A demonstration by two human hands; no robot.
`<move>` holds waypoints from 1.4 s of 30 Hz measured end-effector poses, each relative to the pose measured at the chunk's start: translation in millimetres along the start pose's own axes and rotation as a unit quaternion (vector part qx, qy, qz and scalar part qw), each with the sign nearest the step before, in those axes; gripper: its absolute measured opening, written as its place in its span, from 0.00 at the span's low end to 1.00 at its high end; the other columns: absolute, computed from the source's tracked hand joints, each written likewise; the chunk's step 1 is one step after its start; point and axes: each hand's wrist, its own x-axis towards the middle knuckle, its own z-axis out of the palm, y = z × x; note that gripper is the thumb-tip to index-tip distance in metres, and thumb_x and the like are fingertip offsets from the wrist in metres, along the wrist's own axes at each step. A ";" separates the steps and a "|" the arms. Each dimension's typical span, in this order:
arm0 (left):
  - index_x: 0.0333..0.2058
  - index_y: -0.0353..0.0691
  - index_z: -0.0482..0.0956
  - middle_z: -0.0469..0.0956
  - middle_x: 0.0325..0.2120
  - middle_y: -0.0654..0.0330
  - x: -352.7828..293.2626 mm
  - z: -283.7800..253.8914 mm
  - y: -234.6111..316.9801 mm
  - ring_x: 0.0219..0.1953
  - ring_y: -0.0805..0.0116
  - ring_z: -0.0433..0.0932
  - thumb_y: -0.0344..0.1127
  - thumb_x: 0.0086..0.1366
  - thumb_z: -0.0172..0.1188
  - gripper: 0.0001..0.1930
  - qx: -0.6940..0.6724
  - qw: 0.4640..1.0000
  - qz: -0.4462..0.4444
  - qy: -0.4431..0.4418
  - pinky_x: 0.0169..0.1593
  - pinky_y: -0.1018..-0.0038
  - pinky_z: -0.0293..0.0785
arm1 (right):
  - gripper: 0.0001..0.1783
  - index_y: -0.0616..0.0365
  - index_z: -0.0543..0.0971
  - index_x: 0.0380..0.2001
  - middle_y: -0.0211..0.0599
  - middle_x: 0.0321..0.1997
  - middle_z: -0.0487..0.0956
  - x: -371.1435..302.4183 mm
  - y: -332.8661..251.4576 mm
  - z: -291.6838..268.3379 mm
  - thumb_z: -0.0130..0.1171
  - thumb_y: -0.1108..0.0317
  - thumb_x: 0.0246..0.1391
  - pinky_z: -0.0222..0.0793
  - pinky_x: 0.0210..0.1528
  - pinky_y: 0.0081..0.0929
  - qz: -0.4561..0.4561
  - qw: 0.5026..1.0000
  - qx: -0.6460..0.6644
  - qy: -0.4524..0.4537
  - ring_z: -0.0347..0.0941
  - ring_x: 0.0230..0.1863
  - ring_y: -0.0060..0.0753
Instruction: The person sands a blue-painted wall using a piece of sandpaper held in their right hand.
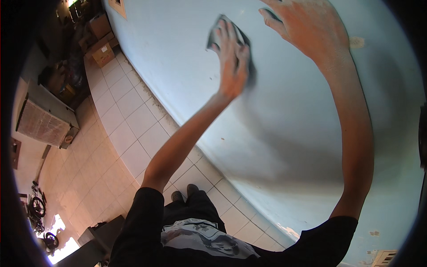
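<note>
My left hand point(232, 66) presses a dark grey sheet of sandpaper point(215, 32) against the pale blue wall point(284, 107). Its fingers lie stretched over the sheet, whose pointed corner and edges stick out around them; the hand is slightly blurred. Higher up and to the right, my right hand point(307, 29) rests at the wall with the thumb held apart. Pale dust coats its back, and the top edge of the picture cuts off most of its fingers. A dark patch shows beside that thumb; whether it is shadow or a thing, I cannot tell.
White floor tiles point(138, 127) run along the wall's foot. Cardboard boxes point(103, 54) stand at the far left, near a plastic-wrapped cabinet point(42, 122). Bicycles point(38, 207) and a dark piece of furniture point(95, 242) are at lower left. A peeled spot point(356, 42) marks the wall.
</note>
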 end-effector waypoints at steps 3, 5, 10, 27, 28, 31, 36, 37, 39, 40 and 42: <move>0.77 0.43 0.42 0.36 0.78 0.49 -3.5 -4.6 0.2 0.78 0.42 0.30 0.42 0.78 0.45 0.35 0.003 0.999 0.000 -0.039 0.73 0.39 0.22 | 0.30 0.43 0.70 0.68 0.22 0.76 0.64 -1.9 4.4 1.4 0.49 0.45 0.69 0.40 0.83 0.39 -0.007 1.000 -0.004 0.004 0.53 0.78 0.26; 0.77 0.42 0.43 0.36 0.78 0.49 25.8 -11.5 -15.5 0.78 0.43 0.30 0.42 0.78 0.45 0.35 0.033 0.998 0.053 -0.004 0.73 0.40 0.23 | 0.31 0.43 0.70 0.69 0.22 0.76 0.64 -2.0 7.1 3.3 0.49 0.43 0.69 0.40 0.83 0.39 -0.006 1.000 -0.029 0.005 0.52 0.78 0.25; 0.76 0.38 0.36 0.29 0.78 0.51 70.4 -24.3 -31.6 0.79 0.56 0.26 0.54 0.80 0.34 0.37 -0.022 0.988 -0.155 0.009 0.78 0.58 0.25 | 0.31 0.43 0.70 0.68 0.23 0.76 0.65 3.9 3.8 0.4 0.50 0.44 0.68 0.41 0.82 0.39 -0.007 1.000 -0.028 0.013 0.53 0.78 0.25; 0.77 0.44 0.39 0.34 0.78 0.52 24.5 -18.7 -19.0 0.79 0.45 0.29 0.49 0.80 0.40 0.35 0.001 0.995 0.062 -0.076 0.75 0.47 0.22 | 0.30 0.44 0.71 0.67 0.23 0.75 0.67 4.8 0.5 14.8 0.52 0.44 0.67 0.42 0.82 0.38 -0.019 0.999 0.040 0.012 0.55 0.78 0.26; 0.77 0.44 0.39 0.33 0.78 0.52 35.1 -17.7 -34.0 0.79 0.45 0.28 0.49 0.80 0.40 0.35 -0.003 0.997 0.042 -0.067 0.75 0.48 0.23 | 0.30 0.44 0.71 0.67 0.23 0.75 0.67 0.2 4.6 25.5 0.52 0.44 0.67 0.42 0.82 0.38 -0.011 0.999 0.010 0.037 0.55 0.78 0.26; 0.76 0.38 0.36 0.29 0.78 0.50 74.7 -39.7 -31.4 0.79 0.52 0.26 0.52 0.80 0.34 0.36 -0.028 0.995 -0.093 0.006 0.78 0.56 0.23 | 0.30 0.44 0.71 0.67 0.23 0.75 0.67 2.7 -2.8 15.8 0.52 0.44 0.67 0.41 0.82 0.38 -0.006 0.998 0.014 0.053 0.54 0.78 0.26; 0.76 0.39 0.44 0.35 0.78 0.46 21.5 -9.0 -4.3 0.78 0.39 0.30 0.42 0.78 0.45 0.35 0.004 0.998 0.049 -0.031 0.73 0.40 0.24 | 0.29 0.44 0.71 0.67 0.24 0.75 0.66 -0.6 -5.9 6.4 0.50 0.46 0.69 0.41 0.82 0.38 -0.025 0.999 0.020 -0.008 0.54 0.78 0.26; 0.76 0.38 0.43 0.36 0.77 0.44 4.4 -6.8 7.0 0.78 0.38 0.30 0.39 0.78 0.46 0.35 0.014 0.993 0.086 -0.076 0.73 0.39 0.25 | 0.28 0.45 0.71 0.68 0.24 0.75 0.66 -2.2 -5.6 2.2 0.49 0.47 0.70 0.41 0.82 0.38 -0.028 0.999 0.008 -0.013 0.54 0.78 0.26; 0.76 0.38 0.44 0.37 0.77 0.45 -3.4 -13.0 7.2 0.78 0.39 0.30 0.36 0.76 0.47 0.35 0.027 0.986 0.097 -0.130 0.73 0.39 0.25 | 0.28 0.45 0.71 0.68 0.24 0.75 0.66 -0.7 -6.3 1.7 0.49 0.49 0.70 0.41 0.82 0.39 -0.031 0.999 -0.001 -0.008 0.54 0.78 0.26; 0.76 0.38 0.44 0.37 0.77 0.45 5.9 -17.6 0.5 0.78 0.40 0.30 0.35 0.76 0.46 0.35 0.035 0.986 0.119 -0.114 0.73 0.39 0.26 | 0.27 0.46 0.71 0.68 0.24 0.75 0.66 -1.4 -5.2 1.9 0.49 0.50 0.70 0.41 0.82 0.38 -0.031 0.999 -0.003 -0.004 0.54 0.78 0.26; 0.76 0.38 0.44 0.39 0.78 0.48 41.2 -27.4 -32.8 0.79 0.44 0.31 0.38 0.78 0.44 0.33 -0.004 0.993 0.113 -0.038 0.74 0.41 0.26 | 0.27 0.46 0.71 0.67 0.24 0.75 0.66 1.0 -4.2 -2.5 0.48 0.50 0.71 0.41 0.82 0.38 -0.033 0.999 -0.002 0.007 0.54 0.78 0.26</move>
